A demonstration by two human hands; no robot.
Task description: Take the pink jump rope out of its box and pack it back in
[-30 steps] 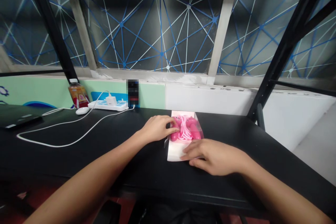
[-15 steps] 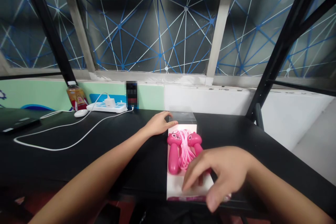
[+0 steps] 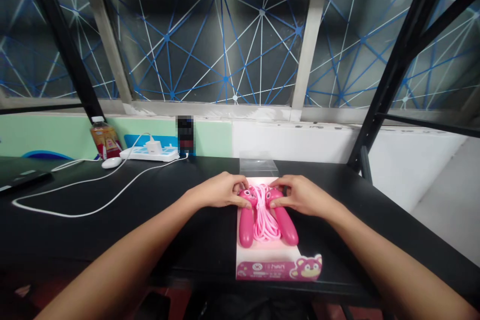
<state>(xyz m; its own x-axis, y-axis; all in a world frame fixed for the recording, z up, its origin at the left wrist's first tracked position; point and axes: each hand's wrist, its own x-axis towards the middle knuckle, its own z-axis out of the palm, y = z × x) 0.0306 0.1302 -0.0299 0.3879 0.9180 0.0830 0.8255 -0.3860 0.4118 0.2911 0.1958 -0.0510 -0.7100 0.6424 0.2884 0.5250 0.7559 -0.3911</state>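
Observation:
A pink skipping rope lies on a white and pink cardboard backing card [image 3: 270, 267], its coiled cord [image 3: 264, 220] between two pink handles with bear heads. My left hand [image 3: 221, 191] has its fingers around the head of the left handle [image 3: 246, 227]. My right hand [image 3: 303, 196] grips the head of the right handle [image 3: 285, 225] in the same way. The hands partly hide both heads and the top of the coil. A clear plastic cover [image 3: 258, 166] stands apart at the far end of the card.
The card lies on a black table [image 3: 93, 250]. Further left are a white power strip [image 3: 148, 154], a white mouse [image 3: 111, 162], a juice bottle [image 3: 105, 140], a white cable [image 3: 75, 210] and a dark laptop [image 3: 22, 177]. Behind the table are a low wall and a window.
The card has slid toward me, out of the plastic cover, which stays at the far end. My right hand has moved from the card's near end to the right handle; my left hand has closed on the left handle.

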